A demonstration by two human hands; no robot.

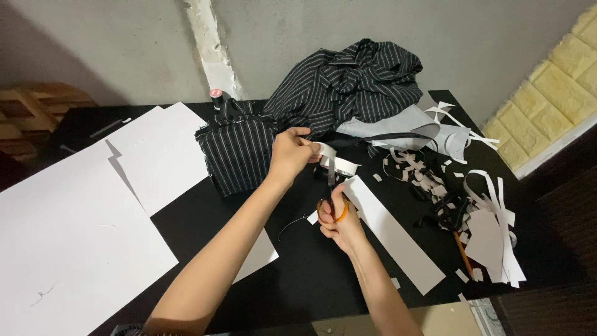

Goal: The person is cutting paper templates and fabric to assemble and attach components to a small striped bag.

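My right hand grips orange-handled scissors, blades pointing up and away over the black table. My left hand pinches a small white strip of paper just above the blades. The blades meet that strip; whether they are cutting it is unclear. A long white paper strip lies on the table under and right of my right hand.
Large white sheets cover the left of the table. Black pinstriped fabric is piled at the back, with a folded piece beside it. Paper scraps and curls litter the right. A pencil lies among them.
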